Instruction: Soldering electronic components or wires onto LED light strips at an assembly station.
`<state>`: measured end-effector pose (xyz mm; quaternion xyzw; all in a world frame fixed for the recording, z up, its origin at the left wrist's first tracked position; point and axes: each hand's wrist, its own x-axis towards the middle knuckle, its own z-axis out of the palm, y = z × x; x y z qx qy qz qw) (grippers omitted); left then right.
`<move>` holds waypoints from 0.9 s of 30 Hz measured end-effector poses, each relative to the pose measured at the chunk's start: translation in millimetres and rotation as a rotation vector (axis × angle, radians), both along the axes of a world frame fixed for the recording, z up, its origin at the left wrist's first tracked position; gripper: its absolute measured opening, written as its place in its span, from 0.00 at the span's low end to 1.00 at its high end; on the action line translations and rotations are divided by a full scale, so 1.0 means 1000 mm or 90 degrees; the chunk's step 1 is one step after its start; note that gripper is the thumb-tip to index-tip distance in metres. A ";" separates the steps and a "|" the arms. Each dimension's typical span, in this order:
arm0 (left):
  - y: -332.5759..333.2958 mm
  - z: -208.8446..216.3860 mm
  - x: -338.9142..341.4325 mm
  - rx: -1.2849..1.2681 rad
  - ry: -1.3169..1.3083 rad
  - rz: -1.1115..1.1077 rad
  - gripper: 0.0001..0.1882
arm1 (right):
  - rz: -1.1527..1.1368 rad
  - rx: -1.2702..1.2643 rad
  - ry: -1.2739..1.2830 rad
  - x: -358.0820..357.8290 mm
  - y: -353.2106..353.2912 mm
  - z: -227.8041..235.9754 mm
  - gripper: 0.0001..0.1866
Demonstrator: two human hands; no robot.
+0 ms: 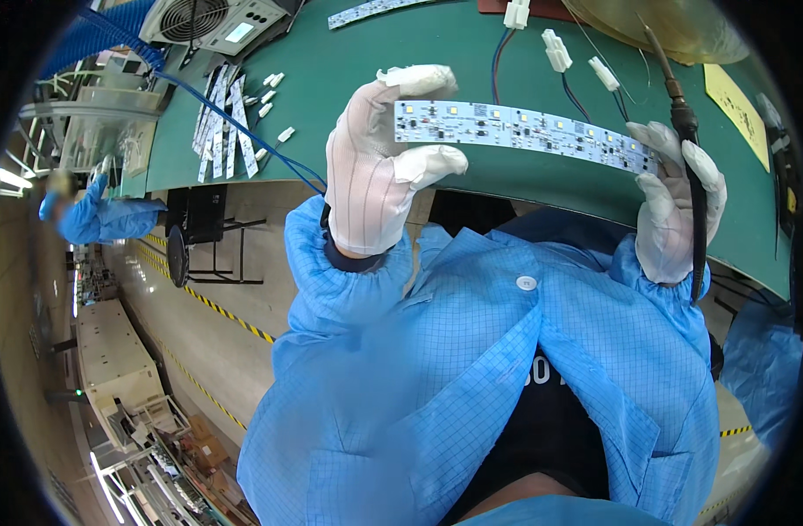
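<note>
A long white curved circuit strip with small square light chips is held up level in front of me, over the edge of the green bench mat. My left hand, in a white glove, pinches the strip's left end between thumb and fingers. My right hand, also gloved, holds the strip's right end and grips a soldering iron whose tip points up and away. Both sleeves are blue.
A pile of similar white strips and small white connectors lies at the mat's left. Wired white plugs lie at the back. A grey fan unit stands far left. Another person in blue is at the left.
</note>
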<state>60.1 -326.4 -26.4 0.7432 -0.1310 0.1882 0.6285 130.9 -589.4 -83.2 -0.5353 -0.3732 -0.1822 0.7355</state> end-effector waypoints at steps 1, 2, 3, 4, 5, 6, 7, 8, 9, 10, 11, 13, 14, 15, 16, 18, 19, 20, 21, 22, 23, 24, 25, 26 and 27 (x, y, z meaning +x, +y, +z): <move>0.000 -0.002 -0.001 0.012 -0.019 0.029 0.27 | 0.005 0.004 -0.001 0.000 0.000 0.000 0.25; -0.003 -0.002 -0.001 -0.035 -0.038 0.049 0.25 | -0.010 -0.003 -0.005 -0.001 -0.001 -0.001 0.25; -0.003 -0.003 -0.002 -0.032 -0.039 0.053 0.25 | -0.027 -0.010 -0.009 -0.001 -0.001 -0.001 0.26; -0.001 -0.005 -0.003 -0.026 -0.050 0.054 0.24 | -0.023 -0.010 -0.010 -0.002 0.001 0.000 0.26; 0.000 -0.005 -0.004 -0.020 -0.061 0.056 0.24 | -0.032 -0.017 -0.002 -0.003 0.002 0.000 0.26; 0.000 -0.005 -0.005 -0.020 -0.062 0.058 0.24 | -0.042 -0.024 0.007 -0.004 0.003 0.000 0.26; 0.001 -0.004 -0.005 0.003 -0.076 0.060 0.24 | -0.039 -0.024 0.006 -0.003 0.004 0.000 0.26; 0.001 -0.002 -0.006 0.026 -0.090 0.062 0.23 | -0.042 -0.026 0.000 -0.003 0.005 0.000 0.26; 0.002 -0.001 -0.006 0.027 -0.091 0.065 0.23 | -0.045 -0.028 -0.005 -0.002 0.005 0.000 0.27; 0.003 0.000 -0.006 0.076 -0.076 0.090 0.20 | -0.044 -0.028 -0.006 -0.003 0.005 0.000 0.27; 0.003 0.001 -0.005 0.126 -0.060 0.116 0.18 | -0.042 -0.028 0.010 -0.003 0.005 0.000 0.27; -0.001 0.014 -0.007 0.110 0.079 0.122 0.15 | -0.039 -0.023 0.024 -0.005 0.005 0.003 0.27; -0.002 0.020 -0.007 0.091 0.220 0.128 0.12 | -0.047 -0.057 0.010 -0.007 0.005 0.005 0.26; 0.002 0.017 -0.004 0.096 0.217 0.129 0.12 | -0.055 -0.091 -0.004 -0.007 0.005 0.007 0.26; 0.009 0.013 0.000 0.035 0.165 0.147 0.11 | -0.037 -0.057 -0.012 -0.007 0.005 0.003 0.25; 0.037 0.004 0.016 0.017 0.103 0.178 0.11 | -0.044 -0.059 -0.059 -0.001 0.001 0.003 0.24; 0.055 0.005 0.027 0.084 0.060 0.182 0.11 | -0.053 -0.067 -0.102 0.001 -0.001 0.003 0.24; 0.071 0.006 0.038 0.120 0.038 0.209 0.12 | -0.055 -0.046 -0.095 0.001 0.000 0.001 0.23; 0.085 0.006 0.049 0.155 0.016 0.235 0.12 | -0.057 -0.046 -0.096 0.001 -0.001 0.001 0.23; 0.100 0.005 0.064 0.115 0.049 0.290 0.13 | -0.060 -0.053 -0.076 0.000 -0.001 0.002 0.23; 0.115 0.003 0.079 0.076 0.082 0.346 0.14 | -0.061 -0.059 -0.056 0.000 -0.001 0.003 0.22; 0.131 0.000 0.096 0.058 0.066 0.341 0.15 | -0.067 -0.058 -0.059 -0.001 -0.002 0.005 0.22; 0.133 0.001 0.110 0.039 0.059 0.368 0.13 | -0.072 -0.061 -0.047 -0.001 -0.002 0.004 0.23; 0.155 -0.009 0.130 0.203 0.050 0.414 0.14 | -0.075 -0.062 -0.036 -0.003 -0.001 0.005 0.23; 0.179 -0.016 0.135 0.372 0.042 0.471 0.15 | -0.061 -0.055 -0.038 -0.002 0.002 0.005 0.23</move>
